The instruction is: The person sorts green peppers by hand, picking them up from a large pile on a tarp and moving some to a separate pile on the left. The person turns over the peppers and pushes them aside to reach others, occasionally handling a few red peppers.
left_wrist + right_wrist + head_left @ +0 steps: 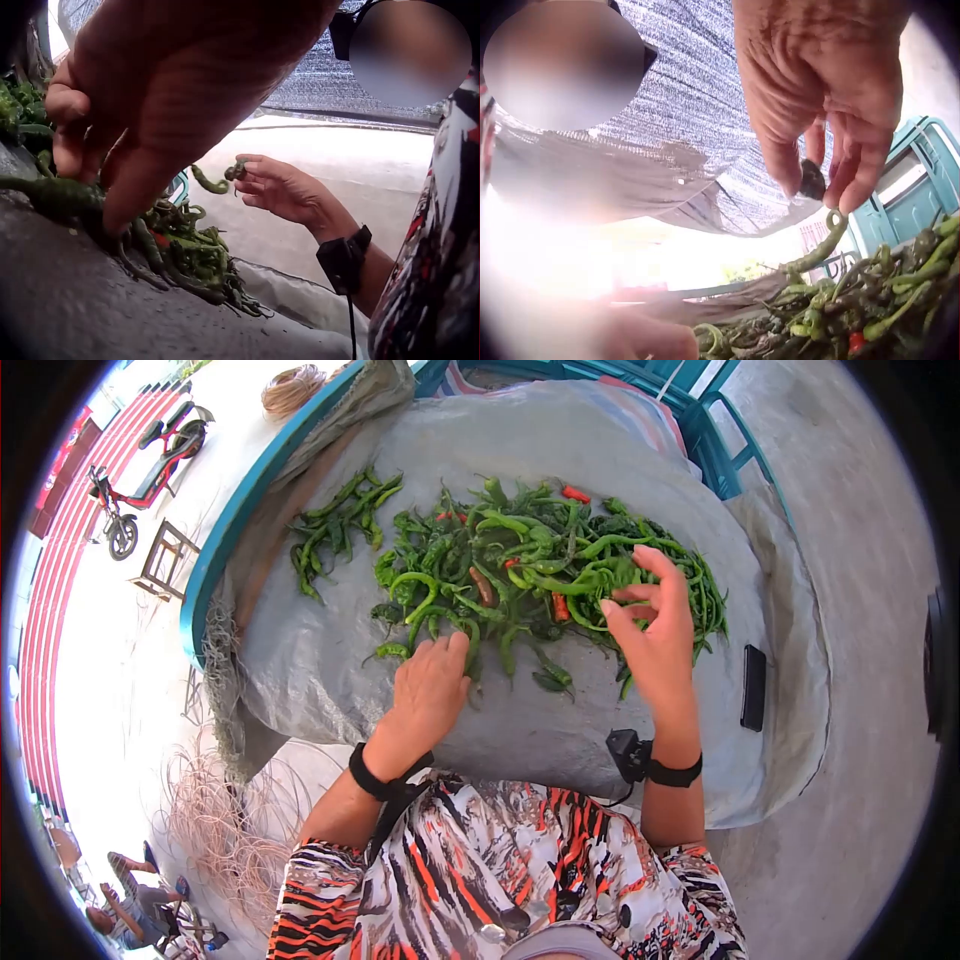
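A heap of green chili peppers point(500, 550) with a few red ones lies on a grey sheet point(330, 670). At the near edge of the heap, my left hand point(430, 685) reaches down with bent fingers. The left wrist view has its thumb and fingers around a dark green chili pepper point(60, 196) lying on the sheet. My right hand point(655, 630) is raised over the right side of the heap. In the right wrist view it pinches a dark, shrivelled pepper point(811, 180), and a curled green chili pepper point(821, 251) hangs at its fingertips.
A smaller group of green peppers point(345, 520) lies left of the heap. A black phone point(753, 688) rests on the sheet at the right. Blue-green metal rails point(215, 570) border the sheet. Beyond are a stool point(165, 560), a red scooter point(155, 470) and another person point(140, 910).
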The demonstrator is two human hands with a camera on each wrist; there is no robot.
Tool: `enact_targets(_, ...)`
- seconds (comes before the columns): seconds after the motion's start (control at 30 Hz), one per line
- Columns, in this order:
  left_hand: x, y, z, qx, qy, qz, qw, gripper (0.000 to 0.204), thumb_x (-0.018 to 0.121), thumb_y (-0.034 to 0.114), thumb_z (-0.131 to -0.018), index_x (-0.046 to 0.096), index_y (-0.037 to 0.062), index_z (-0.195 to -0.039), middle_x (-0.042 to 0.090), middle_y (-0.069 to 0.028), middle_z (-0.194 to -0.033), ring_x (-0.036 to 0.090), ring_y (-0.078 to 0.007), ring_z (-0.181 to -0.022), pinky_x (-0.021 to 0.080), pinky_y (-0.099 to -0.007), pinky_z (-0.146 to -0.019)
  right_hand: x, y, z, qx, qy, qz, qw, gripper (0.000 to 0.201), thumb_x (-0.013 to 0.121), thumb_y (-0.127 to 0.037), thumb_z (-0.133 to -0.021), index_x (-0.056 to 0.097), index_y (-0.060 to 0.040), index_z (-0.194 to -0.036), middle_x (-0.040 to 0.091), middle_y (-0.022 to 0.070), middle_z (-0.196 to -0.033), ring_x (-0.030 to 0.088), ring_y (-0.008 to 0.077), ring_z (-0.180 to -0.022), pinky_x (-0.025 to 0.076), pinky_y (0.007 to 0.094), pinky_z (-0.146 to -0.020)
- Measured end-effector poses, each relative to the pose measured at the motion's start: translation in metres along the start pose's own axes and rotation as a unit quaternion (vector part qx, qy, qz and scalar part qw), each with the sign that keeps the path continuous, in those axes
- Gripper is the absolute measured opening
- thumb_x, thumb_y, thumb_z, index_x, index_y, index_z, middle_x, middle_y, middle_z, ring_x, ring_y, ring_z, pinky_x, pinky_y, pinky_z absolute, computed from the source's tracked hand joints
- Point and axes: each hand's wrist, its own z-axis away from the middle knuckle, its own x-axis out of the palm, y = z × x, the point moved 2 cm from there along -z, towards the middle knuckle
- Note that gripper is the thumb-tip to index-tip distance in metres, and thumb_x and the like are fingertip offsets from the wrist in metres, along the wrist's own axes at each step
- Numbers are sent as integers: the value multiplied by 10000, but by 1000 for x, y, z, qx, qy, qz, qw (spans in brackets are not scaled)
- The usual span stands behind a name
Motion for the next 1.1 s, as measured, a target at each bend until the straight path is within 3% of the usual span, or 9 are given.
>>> enact_targets(0.03, 1, -2, 1, 5, 16, 5, 1000, 402, 756, 86, -749, 515, 84, -1070, 610, -102, -948, 611, -341, -953, 506, -445, -757, 4, 2, 3, -54, -20, 66, 996, 455, 711, -67, -833, 561, -86, -1263, 577, 98, -1247, 673, 209, -860, 547, 315, -720)
enact_targets(0.13, -15, 3, 6, -19, -2, 46, 999, 329, 730, 71, -760, 545, 80, -1032, 640, -90, -930, 626, -319, -921, 507, -436, -759, 25, 19, 36, -6, -268, 143, 953, 498, 704, -116, -841, 527, -107, -1307, 548, 92, -1299, 687, 268, -849, 560, 361, -696)
enact_targets(0.23, -33, 13, 8, -10, 27, 68, 997, 269, 719, 72, -776, 575, 76, -1004, 658, -79, -925, 631, -306, -912, 510, -427, -748, 43, 40, 54, -72, -312, 276, 906, 493, 684, -146, -848, 522, -124, -1313, 558, 92, -1288, 684, 323, -870, 562, 415, -679)
enact_targets(0.33, -44, 18, -1, 40, 71, 53, 995, 306, 687, 49, -777, 572, 82, -1059, 637, -84, -912, 611, -315, -904, 521, -438, -713, 51, 46, 57, -39, -284, 294, 912, 495, 696, -170, -840, 533, -184, -1307, 591, 85, -1200, 672, 335, -889, 550, 450, -722)
enact_targets(0.43, -49, 20, -16, 58, 125, 37, 990, 315, 695, 51, -787, 583, 84, -1079, 636, -81, -939, 611, -316, -917, 524, -434, -729, 53, 49, 59, -48, -307, 335, 890, 501, 678, -132, -836, 525, -141, -1313, 578, 95, -1121, 673, 348, -836, 545, 460, -658)
enact_targets(0.63, -46, 21, -39, 16, 198, 134, 971, 308, 730, 50, -782, 616, 90, -1065, 645, -96, -1047, 627, -309, -890, 524, -424, -734, 51, 54, 64, -70, -301, 317, 897, 422, 653, -137, -852, 549, -131, -1262, 594, 92, -1022, 667, 355, -810, 537, 474, -661)
enact_targets(0.73, -24, 9, -31, 41, 103, 16, 994, 312, 741, 77, -777, 611, 95, -1060, 619, -104, -1001, 637, -317, -897, 531, -439, -730, 49, 52, 62, -29, -308, 294, 904, 376, 662, -156, -869, 586, -168, -1237, 609, 71, -998, 664, 324, -855, 516, 462, -690)
enact_targets(0.83, 0, 1, -21, -1, 49, -17, 999, 311, 740, 107, -782, 607, 106, -1063, 599, -104, -966, 643, -325, -910, 535, -449, -734, 51, 43, 58, -68, -283, 268, 918, 329, 632, -167, -890, 581, -130, -1213, 611, 88, -1001, 661, 354, -793, 535, 465, -650)
enact_targets(1.1, 14, 12, -4, -40, 29, 12, 999, 346, 713, 139, -803, 583, 143, -1124, 577, -120, -949, 651, -345, -870, 542, -454, -688, 85, 46, 46, -60, -279, 309, 907, 210, 642, -250, -927, 606, -126, -1093, 611, 123, -962, 669, 353, -767, 518, 477, -619)
